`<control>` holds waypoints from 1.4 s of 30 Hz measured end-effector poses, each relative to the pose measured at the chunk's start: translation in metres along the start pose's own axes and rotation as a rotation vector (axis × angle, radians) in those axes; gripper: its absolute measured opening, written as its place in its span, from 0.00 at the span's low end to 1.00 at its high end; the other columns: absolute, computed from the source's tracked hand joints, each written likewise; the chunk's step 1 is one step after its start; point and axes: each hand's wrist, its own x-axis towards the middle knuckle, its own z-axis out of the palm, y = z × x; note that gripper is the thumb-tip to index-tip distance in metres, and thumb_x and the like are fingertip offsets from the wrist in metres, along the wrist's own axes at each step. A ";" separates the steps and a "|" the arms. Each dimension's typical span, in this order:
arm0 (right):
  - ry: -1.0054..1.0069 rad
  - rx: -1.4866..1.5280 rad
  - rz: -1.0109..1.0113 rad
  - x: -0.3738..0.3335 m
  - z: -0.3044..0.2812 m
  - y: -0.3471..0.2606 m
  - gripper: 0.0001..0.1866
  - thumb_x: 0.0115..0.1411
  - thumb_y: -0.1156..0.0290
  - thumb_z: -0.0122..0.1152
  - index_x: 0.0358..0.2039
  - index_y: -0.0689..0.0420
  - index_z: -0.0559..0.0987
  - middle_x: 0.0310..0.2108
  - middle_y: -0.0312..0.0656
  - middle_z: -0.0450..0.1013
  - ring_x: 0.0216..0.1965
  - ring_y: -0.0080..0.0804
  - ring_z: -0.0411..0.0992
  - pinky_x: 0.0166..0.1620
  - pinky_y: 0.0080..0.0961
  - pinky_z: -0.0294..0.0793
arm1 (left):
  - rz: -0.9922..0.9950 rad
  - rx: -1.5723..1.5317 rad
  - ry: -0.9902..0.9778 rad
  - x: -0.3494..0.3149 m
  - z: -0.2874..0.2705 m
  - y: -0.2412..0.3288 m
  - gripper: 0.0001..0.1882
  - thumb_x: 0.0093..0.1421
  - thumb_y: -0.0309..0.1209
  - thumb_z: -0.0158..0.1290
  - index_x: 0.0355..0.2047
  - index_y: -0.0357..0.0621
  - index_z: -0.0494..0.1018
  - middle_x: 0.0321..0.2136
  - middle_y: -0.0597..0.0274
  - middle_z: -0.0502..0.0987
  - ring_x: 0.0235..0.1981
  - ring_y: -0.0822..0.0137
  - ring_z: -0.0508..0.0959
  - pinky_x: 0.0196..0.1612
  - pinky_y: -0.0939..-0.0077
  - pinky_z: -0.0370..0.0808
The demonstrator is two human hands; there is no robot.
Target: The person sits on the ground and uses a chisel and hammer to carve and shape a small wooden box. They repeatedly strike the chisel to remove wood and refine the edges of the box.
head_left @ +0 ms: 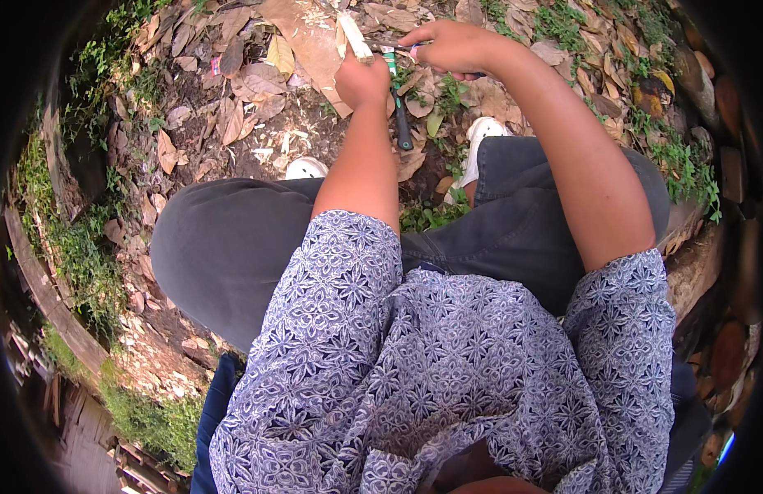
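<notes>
My left hand (363,81) is closed round a pale, peeled piece of wood (354,38), which points up and away from me. From the right, my right hand (452,48) grips a bladed tool (403,47) that looks like a knife. Its thin metal end reaches toward the wood beside my left fingers; whether it touches cannot be made out. Most of the tool's handle is hidden in my fist. Just right of my left wrist lies a hammer (401,115) with a green and black handle, its head partly covered near the blade.
Dry brown leaves (233,119) and pale wood shavings (295,140) litter the soil. A large brown flat piece (303,41) lies beyond my left hand. My white shoes (485,130) stand below the hands. Green plants (682,169) and stones (694,82) border the right side.
</notes>
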 end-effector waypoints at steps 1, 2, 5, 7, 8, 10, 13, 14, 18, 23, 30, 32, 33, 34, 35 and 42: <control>0.010 0.002 -0.011 -0.002 0.001 -0.003 0.23 0.70 0.60 0.52 0.65 0.43 0.73 0.20 0.33 0.68 0.13 0.22 0.61 0.17 0.25 0.60 | -0.002 -0.002 -0.002 -0.001 -0.002 0.001 0.25 0.52 0.38 0.63 0.52 0.48 0.79 0.33 0.47 0.85 0.36 0.46 0.85 0.42 0.54 0.81; 0.017 -0.005 -0.014 -0.003 0.001 -0.006 0.23 0.70 0.60 0.52 0.65 0.43 0.73 0.19 0.33 0.67 0.13 0.22 0.62 0.17 0.26 0.60 | -0.004 -0.005 -0.004 -0.002 -0.003 0.001 0.25 0.52 0.38 0.63 0.51 0.48 0.79 0.33 0.47 0.85 0.37 0.46 0.85 0.42 0.54 0.81; 0.017 -0.025 -0.020 -0.002 0.003 -0.008 0.23 0.70 0.60 0.52 0.65 0.44 0.73 0.17 0.34 0.66 0.13 0.23 0.64 0.17 0.28 0.62 | -0.005 -0.014 -0.018 -0.002 -0.004 0.005 0.24 0.52 0.38 0.62 0.50 0.49 0.79 0.34 0.47 0.85 0.37 0.45 0.84 0.42 0.54 0.80; -0.001 -0.037 -0.023 0.011 0.004 -0.002 0.23 0.70 0.60 0.52 0.65 0.44 0.73 0.15 0.35 0.66 0.14 0.24 0.65 0.18 0.28 0.63 | 0.000 -0.019 -0.005 -0.002 -0.004 0.004 0.24 0.52 0.38 0.62 0.50 0.49 0.80 0.34 0.47 0.84 0.37 0.45 0.84 0.42 0.54 0.80; 0.010 -0.053 -0.037 0.013 0.005 -0.001 0.23 0.70 0.61 0.52 0.65 0.44 0.73 0.15 0.35 0.67 0.14 0.24 0.65 0.18 0.29 0.64 | 0.002 -0.024 0.008 -0.001 -0.003 0.003 0.24 0.52 0.38 0.62 0.50 0.49 0.80 0.34 0.47 0.84 0.37 0.45 0.84 0.42 0.54 0.80; 0.038 -0.084 -0.060 0.018 0.008 -0.006 0.23 0.70 0.61 0.51 0.65 0.44 0.73 0.15 0.36 0.67 0.14 0.25 0.65 0.19 0.29 0.65 | 0.000 -0.029 0.010 0.000 -0.002 0.001 0.24 0.52 0.38 0.62 0.50 0.49 0.80 0.33 0.47 0.84 0.37 0.45 0.84 0.42 0.54 0.80; 0.076 -0.052 -0.031 0.019 0.019 -0.024 0.23 0.70 0.61 0.50 0.65 0.45 0.73 0.15 0.37 0.69 0.14 0.26 0.66 0.19 0.30 0.67 | 0.020 0.002 -0.007 0.001 -0.004 -0.002 0.24 0.52 0.38 0.63 0.51 0.49 0.79 0.33 0.47 0.84 0.36 0.45 0.84 0.41 0.54 0.81; 0.117 -0.062 -0.036 0.027 0.024 -0.022 0.23 0.70 0.62 0.50 0.65 0.45 0.73 0.15 0.38 0.69 0.14 0.26 0.66 0.19 0.30 0.67 | 0.061 0.030 -0.010 -0.005 -0.002 -0.003 0.25 0.52 0.38 0.63 0.51 0.49 0.79 0.33 0.47 0.84 0.36 0.45 0.85 0.41 0.54 0.81; 0.161 -0.052 -0.068 0.059 0.032 -0.013 0.24 0.70 0.62 0.51 0.66 0.47 0.71 0.16 0.38 0.70 0.15 0.28 0.68 0.20 0.31 0.69 | 0.064 0.007 -0.001 -0.006 0.000 0.002 0.26 0.51 0.38 0.63 0.53 0.50 0.79 0.33 0.46 0.84 0.34 0.45 0.84 0.40 0.54 0.80; 0.034 -0.056 -0.054 0.044 0.014 -0.017 0.25 0.70 0.62 0.50 0.67 0.45 0.71 0.19 0.39 0.70 0.16 0.28 0.69 0.20 0.31 0.69 | 0.014 -0.050 0.037 -0.004 -0.001 -0.003 0.18 0.53 0.41 0.60 0.40 0.43 0.82 0.31 0.46 0.84 0.35 0.45 0.84 0.42 0.55 0.79; 0.010 -0.100 -0.071 0.027 0.004 0.003 0.25 0.69 0.61 0.51 0.67 0.44 0.71 0.19 0.37 0.68 0.17 0.27 0.69 0.20 0.31 0.68 | -0.010 -0.099 0.054 -0.004 -0.003 0.003 0.18 0.52 0.40 0.60 0.40 0.43 0.82 0.31 0.46 0.84 0.36 0.46 0.84 0.43 0.54 0.79; 0.029 -0.093 -0.073 0.029 0.007 0.009 0.25 0.70 0.61 0.50 0.67 0.43 0.71 0.19 0.38 0.69 0.17 0.27 0.69 0.20 0.31 0.68 | -0.011 -0.074 0.066 -0.002 -0.002 0.004 0.18 0.52 0.40 0.60 0.39 0.42 0.82 0.31 0.46 0.84 0.36 0.46 0.84 0.43 0.55 0.79; 0.041 -0.064 -0.078 0.029 0.010 0.012 0.25 0.70 0.62 0.50 0.67 0.43 0.72 0.19 0.38 0.69 0.17 0.28 0.69 0.20 0.32 0.68 | -0.018 -0.079 0.057 -0.001 -0.001 0.005 0.18 0.52 0.40 0.60 0.39 0.42 0.82 0.32 0.46 0.84 0.36 0.46 0.84 0.43 0.55 0.79; 0.047 -0.035 -0.085 0.028 0.012 0.012 0.25 0.70 0.62 0.50 0.67 0.43 0.72 0.19 0.39 0.70 0.17 0.28 0.69 0.20 0.32 0.68 | -0.028 -0.082 0.051 -0.001 -0.002 0.005 0.19 0.52 0.41 0.60 0.39 0.42 0.82 0.32 0.46 0.84 0.36 0.46 0.84 0.43 0.55 0.79; 0.052 -0.035 -0.081 0.028 0.013 0.011 0.24 0.70 0.62 0.50 0.66 0.43 0.72 0.20 0.39 0.70 0.17 0.28 0.69 0.20 0.32 0.68 | -0.039 -0.085 0.044 -0.001 -0.002 0.004 0.19 0.52 0.41 0.60 0.39 0.42 0.82 0.32 0.46 0.84 0.36 0.46 0.84 0.43 0.55 0.79; -0.089 -0.090 -0.053 0.019 -0.007 -0.026 0.22 0.61 0.64 0.56 0.55 0.55 0.79 0.33 0.52 0.78 0.33 0.39 0.77 0.37 0.38 0.74 | -0.020 -0.100 0.044 0.000 -0.004 -0.001 0.18 0.52 0.41 0.60 0.38 0.42 0.83 0.31 0.45 0.84 0.37 0.45 0.84 0.43 0.55 0.79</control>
